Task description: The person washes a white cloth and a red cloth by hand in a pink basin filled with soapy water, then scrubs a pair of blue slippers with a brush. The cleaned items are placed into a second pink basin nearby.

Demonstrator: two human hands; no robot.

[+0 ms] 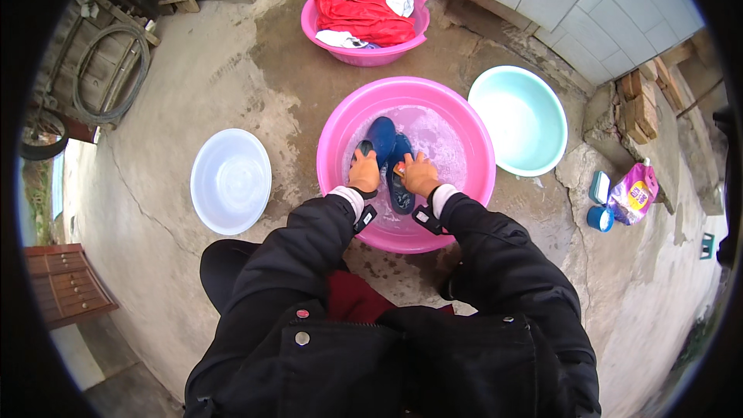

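A large pink plastic basin holds soapy water and a pair of dark blue shoes. My left hand grips the left blue shoe, whose toe points away from me. Over the right blue shoe, wet and sudsy, my right hand is closed around a small orange object, perhaps a brush; the fingers cover most of it. The two shoes lie side by side, close together. Both wrists rest above the near part of the basin.
Beyond stands a pink basin of red and white cloths. A pale green basin is at right, a whitish basin at left. Further right are a blue cup, a soap box and a purple detergent bag. Bricks lie by the wall.
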